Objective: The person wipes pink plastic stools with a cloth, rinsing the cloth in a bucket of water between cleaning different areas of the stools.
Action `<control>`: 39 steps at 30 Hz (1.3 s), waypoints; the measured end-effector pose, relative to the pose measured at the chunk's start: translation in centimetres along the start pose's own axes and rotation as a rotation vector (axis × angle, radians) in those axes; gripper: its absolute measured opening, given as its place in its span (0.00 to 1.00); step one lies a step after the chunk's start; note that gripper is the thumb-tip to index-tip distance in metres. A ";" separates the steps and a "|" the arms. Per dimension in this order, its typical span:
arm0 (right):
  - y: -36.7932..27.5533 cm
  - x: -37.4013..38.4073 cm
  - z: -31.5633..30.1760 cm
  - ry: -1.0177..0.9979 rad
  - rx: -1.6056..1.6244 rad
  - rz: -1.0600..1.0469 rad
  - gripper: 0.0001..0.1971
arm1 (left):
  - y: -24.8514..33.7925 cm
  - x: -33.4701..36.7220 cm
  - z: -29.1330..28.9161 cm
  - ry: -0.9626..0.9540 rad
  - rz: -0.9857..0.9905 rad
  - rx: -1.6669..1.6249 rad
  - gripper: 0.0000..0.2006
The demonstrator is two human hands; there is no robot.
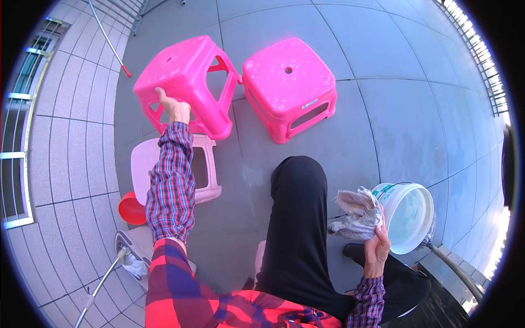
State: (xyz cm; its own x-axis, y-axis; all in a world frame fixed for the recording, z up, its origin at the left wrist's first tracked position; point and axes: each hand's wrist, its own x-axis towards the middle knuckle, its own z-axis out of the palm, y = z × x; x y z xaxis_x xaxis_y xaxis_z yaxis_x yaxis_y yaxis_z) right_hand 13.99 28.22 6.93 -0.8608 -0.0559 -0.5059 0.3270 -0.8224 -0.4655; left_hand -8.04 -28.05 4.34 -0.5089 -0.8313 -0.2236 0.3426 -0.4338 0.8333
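While the left hand (176,109) has hold of the near side of the tilted pink stool (191,76), the right hand (377,246) bears a grey rag (358,218) well apart from it, below and to the right. The right fingers are closed on the rag's right edge, and the cloth spreads leftward from them toward the knee (299,183). The left thumb lies along the stool's outer face; how far the other left fingers curl cannot be told, as the hand hides them. The governing relation is a diagonal: from the rag, the gripped stool lies forward and left, across the knee, its seat turned away to the upper left. The second pink stool (290,82) stands upright between these bearings and nearer the rag, while the white bucket (425,229) is just beside the right fingers.
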 end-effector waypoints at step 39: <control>4.5 6.6 8.2 0.393 -0.900 -1.217 0.15 | -0.5 -38.1 12.2 -0.602 -0.646 -0.156 0.23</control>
State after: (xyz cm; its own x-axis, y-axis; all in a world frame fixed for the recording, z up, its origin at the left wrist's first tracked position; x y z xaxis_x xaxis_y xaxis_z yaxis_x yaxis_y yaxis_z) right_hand 6.60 19.53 7.47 -0.6661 0.6296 0.3998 -0.2234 0.3430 -0.9124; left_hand 1.57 8.08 18.62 -0.9526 -0.1046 -0.2856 -0.0730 -0.8329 0.5485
